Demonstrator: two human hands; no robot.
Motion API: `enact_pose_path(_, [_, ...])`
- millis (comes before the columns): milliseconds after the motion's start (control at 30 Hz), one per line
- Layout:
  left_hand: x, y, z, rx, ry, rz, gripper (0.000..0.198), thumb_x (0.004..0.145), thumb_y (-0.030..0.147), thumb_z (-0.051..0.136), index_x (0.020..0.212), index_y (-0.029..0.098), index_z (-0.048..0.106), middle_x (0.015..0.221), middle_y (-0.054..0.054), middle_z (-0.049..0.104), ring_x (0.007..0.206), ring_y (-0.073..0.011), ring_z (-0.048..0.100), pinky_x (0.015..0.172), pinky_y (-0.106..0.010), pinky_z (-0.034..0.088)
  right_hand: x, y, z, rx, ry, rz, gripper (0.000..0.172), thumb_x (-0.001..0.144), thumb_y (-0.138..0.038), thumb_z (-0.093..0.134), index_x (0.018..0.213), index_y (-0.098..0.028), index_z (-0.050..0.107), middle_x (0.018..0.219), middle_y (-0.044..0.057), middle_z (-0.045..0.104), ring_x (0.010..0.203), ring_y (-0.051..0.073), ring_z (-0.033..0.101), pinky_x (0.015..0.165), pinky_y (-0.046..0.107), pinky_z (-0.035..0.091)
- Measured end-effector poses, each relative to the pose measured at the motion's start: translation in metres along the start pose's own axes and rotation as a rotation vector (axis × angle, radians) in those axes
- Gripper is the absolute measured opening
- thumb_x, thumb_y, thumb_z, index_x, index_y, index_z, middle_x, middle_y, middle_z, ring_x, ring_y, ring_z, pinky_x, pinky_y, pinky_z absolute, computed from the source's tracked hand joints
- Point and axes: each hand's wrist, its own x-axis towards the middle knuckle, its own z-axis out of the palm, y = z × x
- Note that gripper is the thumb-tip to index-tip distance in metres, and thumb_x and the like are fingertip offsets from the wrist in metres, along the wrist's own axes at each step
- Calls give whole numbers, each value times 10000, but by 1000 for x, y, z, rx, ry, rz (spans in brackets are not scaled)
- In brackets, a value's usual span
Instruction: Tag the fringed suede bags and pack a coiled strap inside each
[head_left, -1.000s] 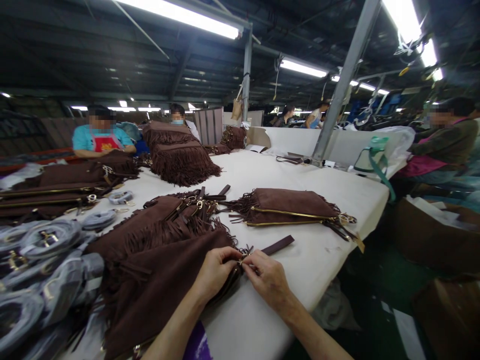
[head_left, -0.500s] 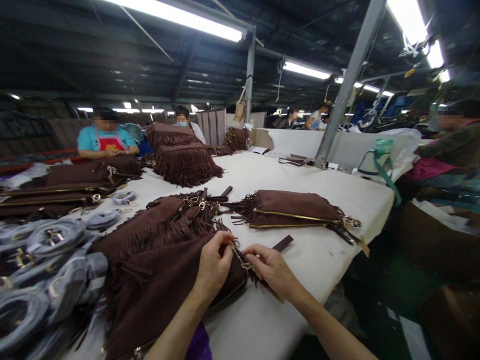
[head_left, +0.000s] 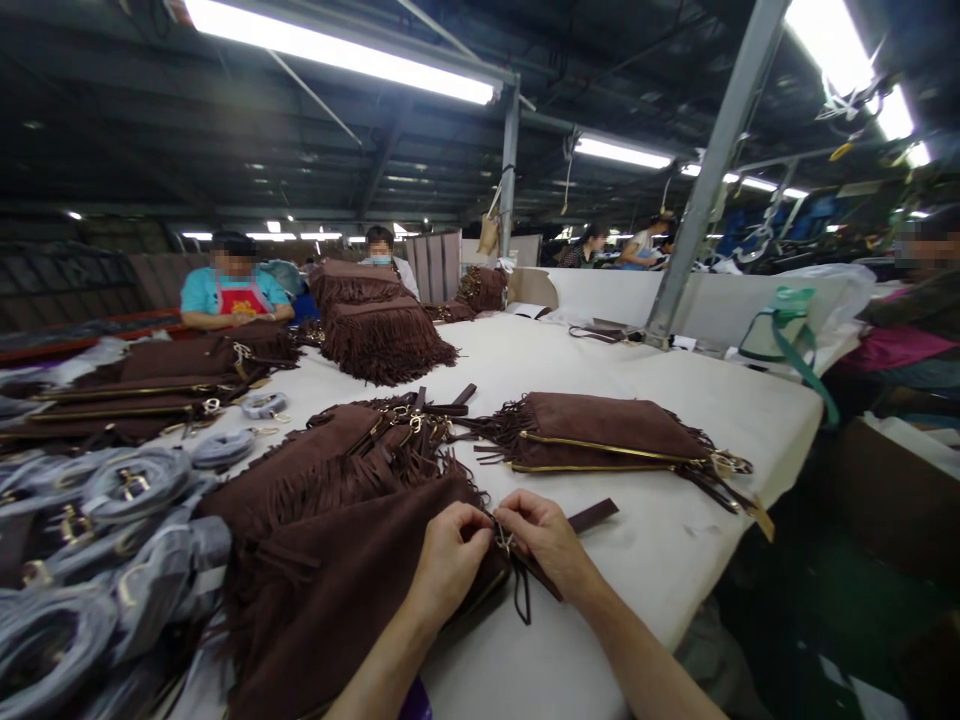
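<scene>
Probably, the step was a two-handed fastening or adjusting

Brown fringed bag (head_left: 337, 570) lay on the white table (head_left: 540, 660), long axis slanting from near left to farther right, worked end pointing right. Left hand (head_left: 454, 555) pinched, thumb to finger, at the metal fittings (head_left: 504, 543); exact piece hidden. Right hand (head_left: 546, 540) pinched there too, strap (head_left: 594, 516) jutting beyond. Next move likely called for steady pinches.

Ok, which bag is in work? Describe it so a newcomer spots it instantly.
On the white table, right of the grey wrapped coils, lies a group of dark brown fringed bags. Take the front bag, nearest the camera. Unlike its neighbours, it has the left hand and right hand pinching at metal hardware by its right end.
</scene>
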Motion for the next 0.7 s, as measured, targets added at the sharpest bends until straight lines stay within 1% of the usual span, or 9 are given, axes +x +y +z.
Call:
enact_pose_path(133, [-1, 8, 5, 37, 5, -26, 156, 742, 245, 579, 723, 154, 704, 748, -41, 679, 733, -185, 608, 690, -272, 427, 0, 1, 1, -100, 28, -79, 411, 730, -579, 674, 648, -190, 572, 481, -70, 415, 453, 97, 370, 411, 218, 291])
enact_pose_path(267, [-1, 11, 8, 95, 69, 1, 169, 750, 209, 530, 660, 158, 663, 683, -24, 647, 696, -171, 583, 672, -262, 401, -1, 3, 1, -133, 29, -95, 394, 750, -563, 660, 656, -188, 585, 499, -59, 437, 484, 109, 400, 430, 220, 312])
enact_pose_path(333, [-1, 12, 9, 104, 80, 13, 169, 744, 196, 511, 644, 161, 642, 651, -12, 626, 675, -163, 564, 652, -253, 387, -1, 4, 0, -131, 26, -92, 390, 747, -560, 661, 656, -188, 587, 504, -58, 442, 487, 110, 399, 433, 222, 311])
enact_pose_path(400, [-1, 12, 9, 93, 66, 4, 177, 742, 206, 506, 643, 163, 645, 636, -8, 625, 660, -162, 557, 634, -247, 380, -1, 4, 0, -120, 26, -86, 381, 744, -550, 663, 657, -187, 589, 506, -59, 440, 484, 109, 387, 433, 223, 304])
enact_pose_path(533, [-2, 14, 9, 68, 11, -40, 188, 739, 253, 536, 687, 156, 688, 684, -27, 676, 683, -179, 590, 643, -252, 395, -1, 3, 0, -114, 35, -79, 349, 743, -510, 659, 652, -182, 584, 506, -64, 433, 471, 100, 356, 433, 225, 285])
enact_pose_path(600, [-2, 14, 9, 71, 20, -38, 197, 741, 266, 534, 678, 154, 684, 683, -30, 675, 687, -182, 592, 645, -253, 396, -2, 1, 0, -118, 35, -72, 344, 741, -504, 659, 650, -182, 580, 502, -68, 423, 466, 96, 344, 434, 226, 278])
enact_pose_path(700, [-2, 12, 10, 67, 43, -15, 205, 735, 253, 500, 632, 159, 650, 631, -13, 629, 660, -170, 565, 628, -246, 384, -3, -1, 1, -123, 31, -66, 350, 739, -511, 663, 649, -183, 578, 505, -68, 419, 468, 97, 339, 438, 229, 274])
